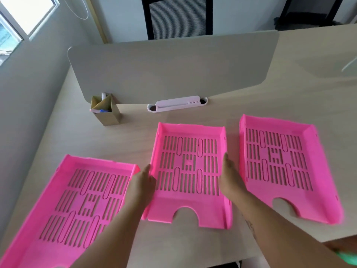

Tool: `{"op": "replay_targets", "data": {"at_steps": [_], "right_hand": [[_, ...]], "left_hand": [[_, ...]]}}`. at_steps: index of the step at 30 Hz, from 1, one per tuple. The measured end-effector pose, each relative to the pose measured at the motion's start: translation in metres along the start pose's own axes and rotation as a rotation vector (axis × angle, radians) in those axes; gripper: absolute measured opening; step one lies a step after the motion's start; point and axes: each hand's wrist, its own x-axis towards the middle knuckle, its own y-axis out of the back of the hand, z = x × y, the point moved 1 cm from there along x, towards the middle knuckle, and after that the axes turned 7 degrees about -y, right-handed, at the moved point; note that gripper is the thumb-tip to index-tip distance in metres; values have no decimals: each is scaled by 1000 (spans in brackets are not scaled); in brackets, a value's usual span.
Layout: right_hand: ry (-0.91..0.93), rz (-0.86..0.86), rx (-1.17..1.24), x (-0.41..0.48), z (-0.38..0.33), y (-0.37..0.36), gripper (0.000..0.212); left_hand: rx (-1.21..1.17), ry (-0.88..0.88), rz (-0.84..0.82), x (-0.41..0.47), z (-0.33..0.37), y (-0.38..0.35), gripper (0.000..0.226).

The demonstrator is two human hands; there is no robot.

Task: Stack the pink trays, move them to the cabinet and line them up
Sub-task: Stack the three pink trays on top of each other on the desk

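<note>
Pink plastic all over your desk point(251, 97) right now: three slotted trays lying flat and apart from each other, none stacked yet. The middle tray point(188, 171) sits dead centre. The left tray point(77, 206) is down at about 8 o'clock from it, angled and running off the bottom edge of the view. The right tray point(284, 163) is at about 3 o'clock, just beside it.

Your left hand point(142, 182) is on the middle tray's left wall and your right hand point(230, 176) is against its right wall, so you've got it between both hands. Fingers look fairly straight and close together, pressed along the sides. Can't tell if they're really clamping it or just touching, it's a bit blurry.

Up at 11 o'clock there's a tan pen holder point(105, 110) near the grey divider panel point(173, 70), and at 12 o'clock a white cable slot point(177, 105) right at the panel's base. A black mesh chair point(177, 16) sits behind the panel.
</note>
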Motion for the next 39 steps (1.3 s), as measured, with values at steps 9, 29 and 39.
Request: {"op": "replay_targets", "data": {"at_steps": [9,29,39], "right_hand": [[158,-53,-59,59,11,9,86],[340,98,167,87,62,114,53],[-22,345,-34,110,208,165,40]], "left_hand": [[-46,84,101,-24,20,-18,46],[71,-222,203,6,149,-44,47],[91,-284,-174,4,267,-138,51]]}}
